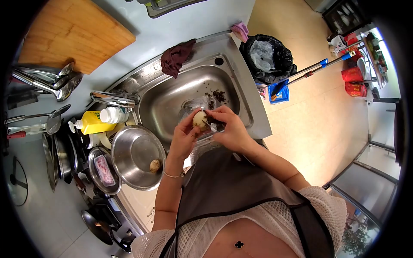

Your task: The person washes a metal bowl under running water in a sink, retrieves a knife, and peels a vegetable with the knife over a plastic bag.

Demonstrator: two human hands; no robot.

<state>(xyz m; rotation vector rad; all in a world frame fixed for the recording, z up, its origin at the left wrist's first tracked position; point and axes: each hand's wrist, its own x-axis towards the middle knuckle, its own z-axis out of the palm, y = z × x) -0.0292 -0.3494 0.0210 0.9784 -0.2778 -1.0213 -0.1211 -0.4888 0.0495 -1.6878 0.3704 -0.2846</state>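
Observation:
Over the near edge of the sink (150, 105), my left hand (184, 139) is closed around a pale, egg-shaped thing (200, 120) with brown bits on it. I cannot tell whether it is an egg or a vegetable. My right hand (232, 129) is closed just beside it, fingertips at its surface. A small whitish piece shows between those fingers, too small to name. Below the hands a crumpled clear plastic bag (202, 102) lies in the sink, with dark brown crumbs (219, 95) near it. A metal bowl (133, 148) left of my left hand holds a tan, round lump (155, 166).
A maroon cloth (177, 58) hangs over the sink's far rim. At left are a yellow pump bottle (97, 123), a white bottle (114, 115), a bowl with a packaged tray (104, 170) and a cutting board (73, 34). A black-lined bin (282, 64) stands right of the sink.

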